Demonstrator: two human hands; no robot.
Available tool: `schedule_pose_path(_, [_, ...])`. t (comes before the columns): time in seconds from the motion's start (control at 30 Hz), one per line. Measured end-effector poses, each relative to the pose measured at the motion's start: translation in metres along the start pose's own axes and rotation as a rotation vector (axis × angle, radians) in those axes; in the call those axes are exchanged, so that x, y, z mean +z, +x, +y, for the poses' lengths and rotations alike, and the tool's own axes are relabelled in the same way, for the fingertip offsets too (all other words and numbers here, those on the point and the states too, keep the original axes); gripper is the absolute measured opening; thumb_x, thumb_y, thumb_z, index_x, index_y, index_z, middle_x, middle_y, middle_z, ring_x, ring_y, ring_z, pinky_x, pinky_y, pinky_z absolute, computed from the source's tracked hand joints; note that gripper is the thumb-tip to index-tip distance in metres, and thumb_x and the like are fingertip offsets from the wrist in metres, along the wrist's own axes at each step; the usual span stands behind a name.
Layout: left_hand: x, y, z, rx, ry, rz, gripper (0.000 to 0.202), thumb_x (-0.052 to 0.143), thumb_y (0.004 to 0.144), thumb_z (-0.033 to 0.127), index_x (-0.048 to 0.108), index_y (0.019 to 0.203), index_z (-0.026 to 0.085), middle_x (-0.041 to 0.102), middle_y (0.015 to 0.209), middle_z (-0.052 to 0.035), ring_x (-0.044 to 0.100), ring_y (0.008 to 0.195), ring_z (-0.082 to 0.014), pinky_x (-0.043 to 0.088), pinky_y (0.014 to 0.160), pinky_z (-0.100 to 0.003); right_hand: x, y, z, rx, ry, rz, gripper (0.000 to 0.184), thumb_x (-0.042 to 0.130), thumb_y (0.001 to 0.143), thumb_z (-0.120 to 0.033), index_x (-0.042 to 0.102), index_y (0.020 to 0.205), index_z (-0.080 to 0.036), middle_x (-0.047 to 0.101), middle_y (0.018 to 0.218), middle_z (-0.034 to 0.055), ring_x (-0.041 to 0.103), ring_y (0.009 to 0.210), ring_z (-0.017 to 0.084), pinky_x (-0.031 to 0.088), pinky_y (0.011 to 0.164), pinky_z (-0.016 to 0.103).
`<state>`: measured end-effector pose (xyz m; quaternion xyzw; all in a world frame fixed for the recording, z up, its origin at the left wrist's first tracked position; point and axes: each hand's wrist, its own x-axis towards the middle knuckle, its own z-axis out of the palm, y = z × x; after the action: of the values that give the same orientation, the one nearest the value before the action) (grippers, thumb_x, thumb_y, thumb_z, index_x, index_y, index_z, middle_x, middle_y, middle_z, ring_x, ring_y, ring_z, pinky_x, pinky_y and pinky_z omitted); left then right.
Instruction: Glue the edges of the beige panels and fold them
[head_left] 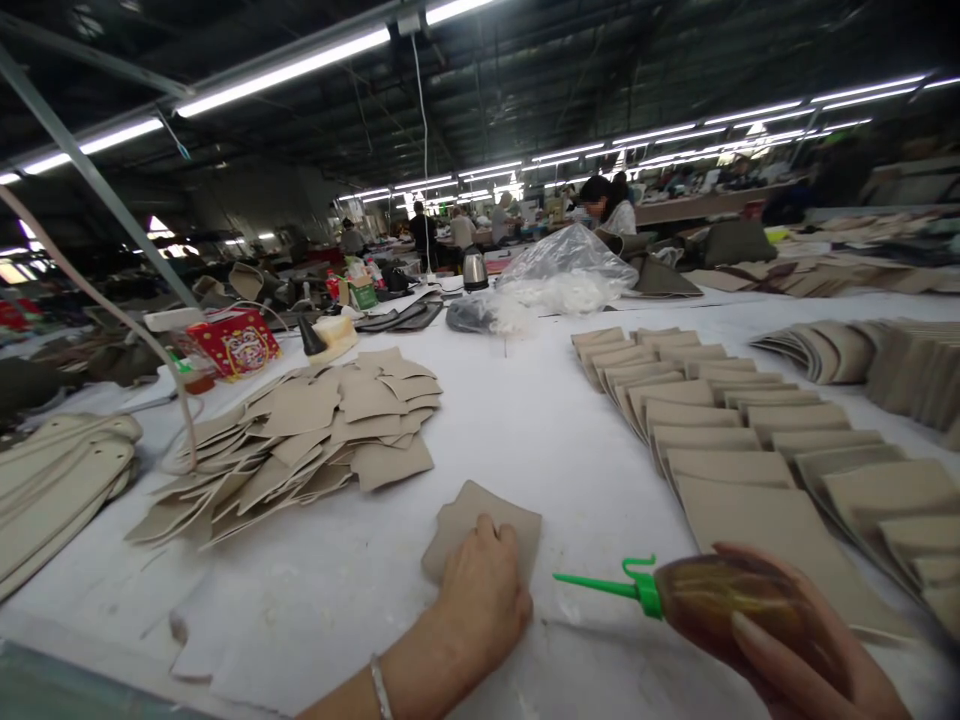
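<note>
My left hand (484, 590), with a bracelet at the wrist, is closed with curled fingers on a small beige piece of leather-like sheet (469, 515) lying flat on the white table. Its fingertips are partly hidden. My right hand (810, 640) is wrapped round a squeeze glue bottle (739, 605) with amber-brown contents. The bottle lies tilted nearly level, its thin green nozzle pointing left toward the beige piece, apart from it. To the left is a loose heap of similar beige pieces (322, 420). On the right, overlapping rows of beige pieces (720, 440) run along the table.
Larger cream panels (60, 480) lie at the left edge. A red patterned box (236, 343), a black cone (311, 335), a metal kettle (475, 270) and a clear plastic bag (566, 260) stand farther back. A pale hose (150, 340) hangs at left. People work in the background.
</note>
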<state>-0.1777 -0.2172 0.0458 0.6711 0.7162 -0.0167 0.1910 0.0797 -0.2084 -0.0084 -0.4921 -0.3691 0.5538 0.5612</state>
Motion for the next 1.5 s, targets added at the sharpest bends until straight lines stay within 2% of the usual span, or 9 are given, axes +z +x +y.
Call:
schedule_pose_path(0.13, [-0.005,0.005,0.012,-0.032,0.033,0.007,0.039,0.058,0.074,0.013,0.06,0.113,0.007,0.057,0.114,-0.0199,0.062,0.101,-0.0334,0.05,0.085,-0.043,0.0,0.004,0.0,-0.098,-0.142,-0.029,0.071,0.086,0.061,-0.045,0.056,0.123,-0.027,0.074,0.104,0.0113,0.073,0.091,0.033,0.06,0.076,0.03])
schedule_pose_path(0.3, [-0.004,0.012,0.02,0.019,0.081,-0.011,0.038,0.056,0.073,0.007,0.063,0.11,0.002,0.059,0.113,-0.025,0.063,0.097,-0.0341,0.052,0.082,-0.044,0.005,0.008,-0.005,-0.226,-0.341,-0.069,0.069,0.083,0.066,-0.049,0.055,0.125,-0.027,0.072,0.106,0.0087,0.072,0.09,0.03,0.059,0.075,0.025])
schedule_pose_path(0.5, [-0.016,0.014,0.004,0.123,0.084,0.035,0.042,0.049,0.078,0.008,0.065,0.116,0.014,0.066,0.108,-0.0175,0.065,0.093,-0.0308,0.051,0.081,-0.041,0.032,0.001,-0.019,-0.378,-0.517,-0.056,0.064,0.077,0.069,-0.057,0.054,0.121,-0.027,0.066,0.11,0.0059,0.069,0.093,0.028,0.056,0.083,0.031])
schedule_pose_path(0.67, [-0.027,0.014,-0.01,0.214,-0.003,0.036,0.059,0.045,0.074,0.006,0.065,0.127,0.024,0.073,0.104,-0.0132,0.067,0.096,-0.0313,0.051,0.082,-0.041,0.057,-0.002,-0.024,-0.494,-0.569,-0.062,0.054,0.072,0.076,-0.055,0.056,0.119,-0.027,0.063,0.114,0.0051,0.063,0.099,0.027,0.048,0.091,0.034])
schedule_pose_path(0.8, [-0.026,0.017,-0.013,0.238,-0.039,0.027,0.063,0.044,0.075,0.008,0.061,0.133,0.027,0.074,0.106,-0.0118,0.068,0.098,-0.0313,0.052,0.082,-0.041,0.058,0.009,-0.02,-0.603,-0.695,-0.118,0.05,0.07,0.081,-0.052,0.054,0.121,-0.026,0.063,0.115,0.0064,0.063,0.1,0.028,0.048,0.092,0.038])
schedule_pose_path(1.0, [-0.023,0.02,-0.012,0.246,0.011,0.027,0.056,0.043,0.075,0.013,0.065,0.125,0.026,0.075,0.1,-0.0113,0.07,0.093,-0.0321,0.053,0.079,-0.041,0.054,0.025,-0.017,-0.843,-0.854,-0.247,0.044,0.07,0.085,-0.043,0.051,0.122,-0.03,0.064,0.11,0.0023,0.067,0.089,0.021,0.055,0.081,0.028])
schedule_pose_path(1.1, [-0.02,0.02,-0.013,0.255,0.021,0.027,0.053,0.043,0.075,0.014,0.065,0.121,0.026,0.075,0.097,-0.0112,0.07,0.092,-0.0327,0.054,0.077,-0.042,0.056,0.025,-0.019,-0.853,-0.864,-0.27,0.041,0.067,0.087,-0.042,0.05,0.122,-0.03,0.063,0.108,0.0018,0.067,0.086,0.019,0.054,0.077,0.025])
schedule_pose_path(1.23, [-0.019,0.021,-0.014,0.259,0.043,0.022,0.038,0.045,0.074,0.017,0.068,0.104,0.024,0.074,0.092,-0.0112,0.07,0.09,-0.0329,0.053,0.073,-0.04,0.056,0.025,-0.02,-0.841,-0.899,-0.265,0.041,0.067,0.088,-0.043,0.05,0.122,-0.03,0.064,0.104,0.0014,0.067,0.083,0.018,0.054,0.073,0.024])
schedule_pose_path(1.5, [-0.021,0.025,-0.019,0.273,0.066,-0.006,0.032,0.046,0.071,0.019,0.065,0.096,0.024,0.074,0.086,-0.0101,0.071,0.085,-0.0321,0.051,0.068,-0.036,0.051,0.03,-0.018,-0.796,-0.906,-0.243,0.043,0.066,0.088,-0.046,0.049,0.124,-0.029,0.063,0.107,0.0031,0.066,0.088,0.02,0.053,0.078,0.028])
